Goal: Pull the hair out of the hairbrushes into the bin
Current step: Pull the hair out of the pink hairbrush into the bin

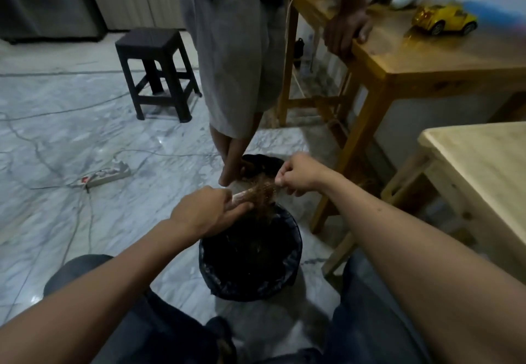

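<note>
A round bin [294,252] lined with a black bag stands on the floor between my knees. Above its far rim my left hand [206,210] grips a pale hairbrush [240,196], mostly hidden by my fingers. A tuft of brown hair [263,190] stretches from the brush to my right hand [299,175], which pinches the tuft's upper end. Loose strands hang down over the bin's opening.
Another person stands just behind the bin, a hand on a wooden table [427,59] with a yellow toy car [445,19]. A second wooden table [484,170] is at my right. A dark stool [155,70], a power strip [105,177] and cables lie on the marble floor.
</note>
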